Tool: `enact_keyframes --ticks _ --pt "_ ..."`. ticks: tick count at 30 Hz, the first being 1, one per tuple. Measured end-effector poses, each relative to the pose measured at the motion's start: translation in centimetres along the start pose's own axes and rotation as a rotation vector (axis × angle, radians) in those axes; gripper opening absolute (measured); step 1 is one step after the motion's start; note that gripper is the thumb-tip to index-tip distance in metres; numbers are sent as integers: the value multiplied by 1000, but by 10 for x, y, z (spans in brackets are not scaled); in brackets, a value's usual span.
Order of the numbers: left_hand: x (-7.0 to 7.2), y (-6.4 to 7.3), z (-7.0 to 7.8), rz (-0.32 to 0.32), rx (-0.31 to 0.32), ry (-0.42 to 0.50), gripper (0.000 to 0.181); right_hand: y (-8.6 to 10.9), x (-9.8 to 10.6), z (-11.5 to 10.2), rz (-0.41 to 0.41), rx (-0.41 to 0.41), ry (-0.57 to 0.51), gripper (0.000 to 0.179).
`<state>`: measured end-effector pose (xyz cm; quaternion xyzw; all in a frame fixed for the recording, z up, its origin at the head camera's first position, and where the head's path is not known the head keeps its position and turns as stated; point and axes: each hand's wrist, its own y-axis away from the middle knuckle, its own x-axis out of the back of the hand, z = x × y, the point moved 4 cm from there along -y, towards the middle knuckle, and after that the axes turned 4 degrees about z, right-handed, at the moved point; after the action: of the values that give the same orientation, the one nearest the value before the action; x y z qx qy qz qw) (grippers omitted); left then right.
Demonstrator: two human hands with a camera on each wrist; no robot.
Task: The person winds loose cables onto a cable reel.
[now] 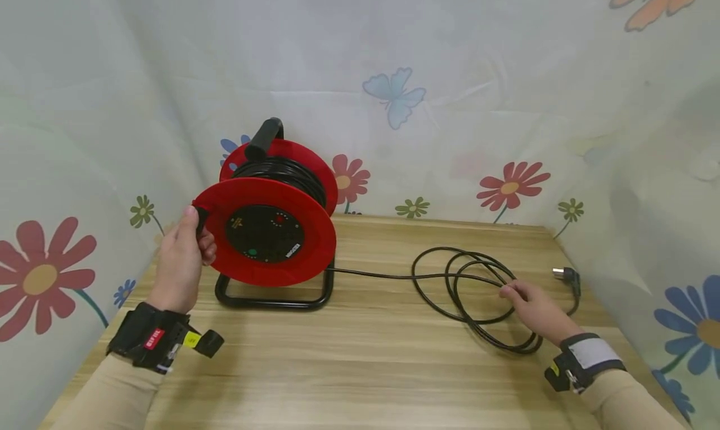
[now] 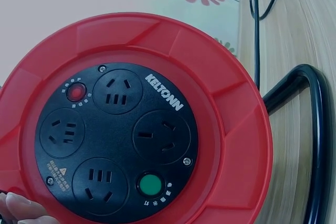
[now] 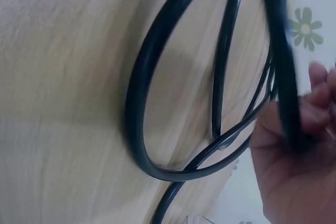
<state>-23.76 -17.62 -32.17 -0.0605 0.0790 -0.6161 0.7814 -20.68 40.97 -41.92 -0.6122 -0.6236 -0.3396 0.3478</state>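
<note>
At 9 o'clock, my left hand [image 1: 182, 261] grips the reel knob [image 1: 200, 215]; my right hand [image 1: 537, 308] pinches springy-looking cable [image 1: 469, 320], best held mid-run.

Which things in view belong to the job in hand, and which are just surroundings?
In the job:
- reel
- knob, gripped by the left hand
- cable, held by the right hand
- plug

Surroundings:
- table
- printed cloth
- wrist straps

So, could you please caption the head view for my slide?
Left hand gripping the knob of the reel, right hand pinching the cable.
</note>
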Motion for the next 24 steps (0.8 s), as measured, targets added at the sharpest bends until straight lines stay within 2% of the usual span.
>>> enact_keyframes --ticks 7,15,18,24 --pt "2 -2 1 -8 -7 -86 49 -6 2 -5 103 36 49 49" --pt "-4 -2 8 15 -23 -302 54 -11 -1 -14 133 73 63 45" --pt "-7 -2 12 13 -11 -329 56 -12 -3 -18 128 92 64 44" --pt "-13 -2 19 1 -11 -319 55 -15 -7 -20 102 95 80 44"
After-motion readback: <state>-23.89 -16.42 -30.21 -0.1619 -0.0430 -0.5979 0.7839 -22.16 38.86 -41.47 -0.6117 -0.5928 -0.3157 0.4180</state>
